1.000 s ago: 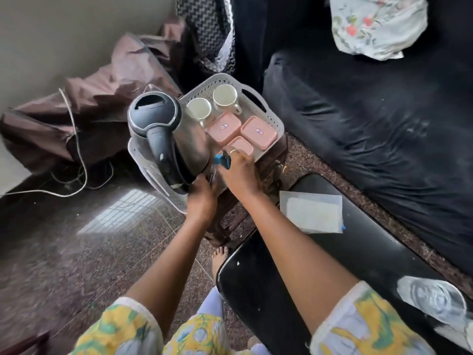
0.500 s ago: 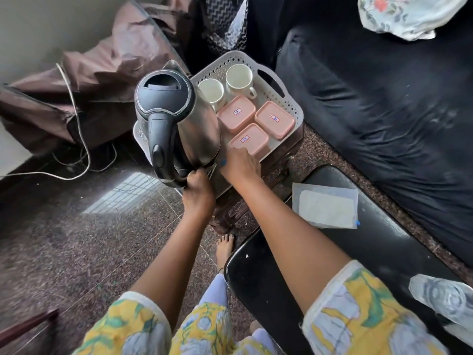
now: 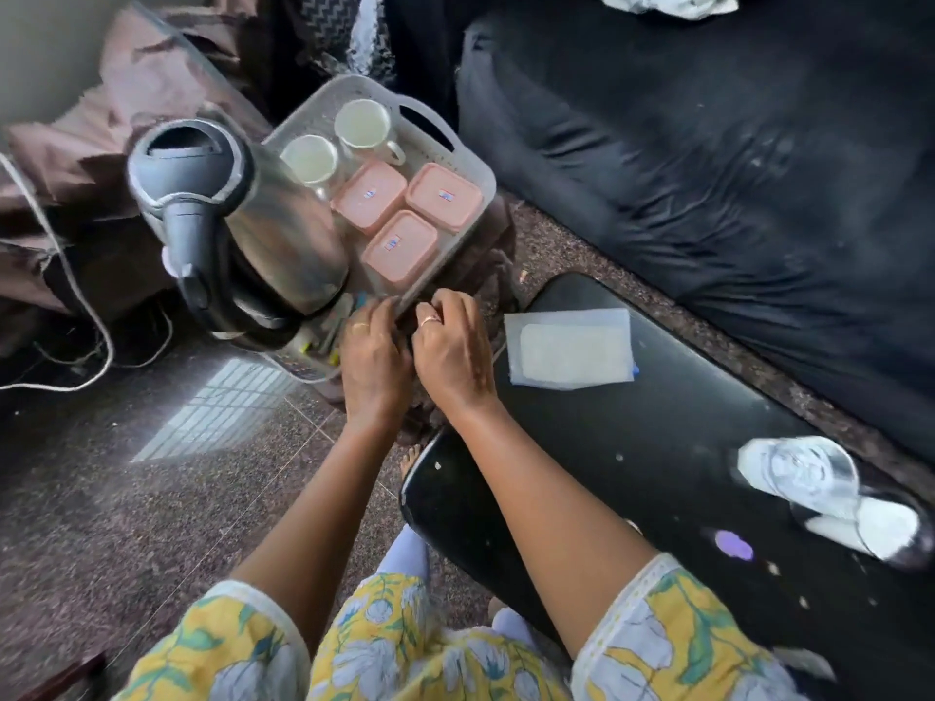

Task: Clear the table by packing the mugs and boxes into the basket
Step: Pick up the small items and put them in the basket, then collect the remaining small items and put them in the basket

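Observation:
A white plastic basket (image 3: 475, 167) rests on a low brown stool to the left of the black table (image 3: 657, 447). Inside it stand two pale mugs (image 3: 309, 156) (image 3: 362, 125) at the far side and three pink lidded boxes (image 3: 369, 194) (image 3: 444, 194) (image 3: 399, 247). A steel kettle (image 3: 273, 240) with a black handle and lid fills the basket's left part. My left hand (image 3: 374, 356) and my right hand (image 3: 450, 346) sit side by side at the basket's near rim, fingers curled over it. Some small items by my left fingers are too blurred to name.
A white folded sheet (image 3: 571, 349) lies on the table's far end. A clear glass (image 3: 799, 473) lies on its side at the right, next to something white. A dark sofa (image 3: 708, 169) runs along the right. A white cable (image 3: 76, 296) trails over the floor at left.
My left hand has let go of the kettle's handle, and the kettle now stands in the basket. Both hands have come together at the basket's near rim.

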